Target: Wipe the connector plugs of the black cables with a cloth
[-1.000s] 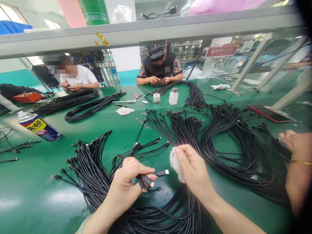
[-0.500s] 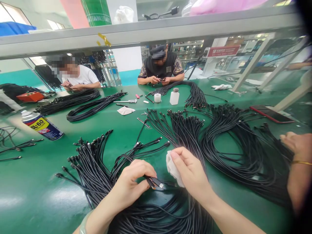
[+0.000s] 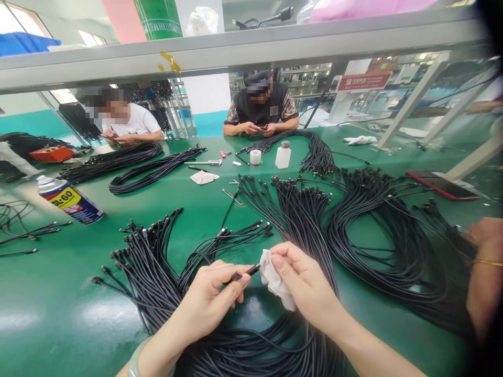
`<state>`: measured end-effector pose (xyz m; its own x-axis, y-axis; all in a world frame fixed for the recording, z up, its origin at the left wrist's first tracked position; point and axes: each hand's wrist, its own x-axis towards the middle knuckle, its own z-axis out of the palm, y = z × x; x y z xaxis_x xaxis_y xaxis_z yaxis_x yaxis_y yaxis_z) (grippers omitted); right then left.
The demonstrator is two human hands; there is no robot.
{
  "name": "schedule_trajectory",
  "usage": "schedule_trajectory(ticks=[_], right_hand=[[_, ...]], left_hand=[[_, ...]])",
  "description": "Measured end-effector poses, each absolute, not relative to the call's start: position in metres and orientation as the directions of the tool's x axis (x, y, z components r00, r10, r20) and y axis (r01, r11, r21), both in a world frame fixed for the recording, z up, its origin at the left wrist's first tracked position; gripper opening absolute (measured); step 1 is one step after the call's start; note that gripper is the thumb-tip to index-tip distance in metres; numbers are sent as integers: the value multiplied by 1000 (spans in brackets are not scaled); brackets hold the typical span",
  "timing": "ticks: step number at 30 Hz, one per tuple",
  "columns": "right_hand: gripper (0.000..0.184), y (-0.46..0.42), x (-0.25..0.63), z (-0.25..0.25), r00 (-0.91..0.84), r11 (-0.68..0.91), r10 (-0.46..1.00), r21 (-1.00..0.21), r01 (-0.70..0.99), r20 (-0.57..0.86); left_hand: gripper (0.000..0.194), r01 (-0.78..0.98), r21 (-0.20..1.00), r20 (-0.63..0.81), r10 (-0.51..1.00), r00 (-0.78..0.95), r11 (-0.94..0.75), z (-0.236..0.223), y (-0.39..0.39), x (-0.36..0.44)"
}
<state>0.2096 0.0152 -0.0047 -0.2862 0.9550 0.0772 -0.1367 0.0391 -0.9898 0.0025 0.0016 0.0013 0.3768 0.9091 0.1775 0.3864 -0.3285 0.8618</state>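
Observation:
Pinched in my left hand (image 3: 214, 296) are black cable connectors (image 3: 245, 273), one pointing right toward a crumpled white cloth (image 3: 274, 280). My right hand (image 3: 304, 283) grips that cloth between thumb and fingers, its edge at or very near the connector tip; I cannot tell whether they touch. Below both hands a thick bundle of black cables (image 3: 267, 345) curves across the green table. To the left, a fan of cable ends (image 3: 145, 256) spreads out. Beyond the right hand lies another bundle with its plugs (image 3: 298, 196) pointing away.
A spray can (image 3: 70, 199) leans at left. A white bottle (image 3: 283, 155), a tape roll (image 3: 255, 157) and calipers (image 3: 204, 162) stand or lie farther back. At right are a phone (image 3: 442, 185), coiled cables (image 3: 353, 251) and another person's arm (image 3: 487, 277). Two people sit opposite under a shelf (image 3: 243, 50).
My right hand has moved left with the cloth, up to the connectors. My left hand has turned them, from several fanned apart to one pointing at the cloth.

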Motion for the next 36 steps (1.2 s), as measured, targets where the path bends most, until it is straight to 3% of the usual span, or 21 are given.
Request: schedule_trajectory(ticks=[7, 11, 13, 15, 17, 26, 28, 30, 33, 36], right_hand=[[24, 12, 207, -2, -360, 18, 931, -991, -131, 65], [18, 12, 208, -5, -377, 207, 909, -977, 44, 175], [15, 13, 210, -9, -392, 419, 861, -889, 187, 323], [14, 15, 213, -12, -422, 620, 768, -724, 302, 481], [12, 18, 214, -14, -464, 733, 677, -578, 359, 571], [17, 23, 211, -16, -517, 821, 561, -353, 449, 647], [17, 23, 210, -19, -441, 775, 614, -395, 493, 655], [17, 22, 210, -22, -318, 677, 723, -537, 503, 613], [22, 21, 210, -20, -170, 451, 892, -801, 395, 418], [31, 18, 209, -15, -156, 223, 969, -954, 199, 194]], left_hand=[[46, 388, 905, 27, 934, 356, -174, 5, 1, 3], [47, 415, 886, 41, 925, 377, -209, 10, -2, 4], [46, 422, 872, 69, 916, 395, -248, 11, -3, 4], [45, 434, 854, 100, 909, 405, -287, 11, -3, 5], [44, 454, 831, 125, 902, 412, -322, 10, -2, 5], [36, 443, 820, 166, 891, 423, -363, 8, -3, 7], [36, 433, 841, 132, 899, 417, -324, 9, -3, 7], [38, 402, 883, 71, 914, 399, -244, 8, -2, 6], [46, 299, 952, -59, 922, 383, -64, 6, -1, 4], [50, 191, 979, -146, 910, 388, 75, 4, 0, 1]])
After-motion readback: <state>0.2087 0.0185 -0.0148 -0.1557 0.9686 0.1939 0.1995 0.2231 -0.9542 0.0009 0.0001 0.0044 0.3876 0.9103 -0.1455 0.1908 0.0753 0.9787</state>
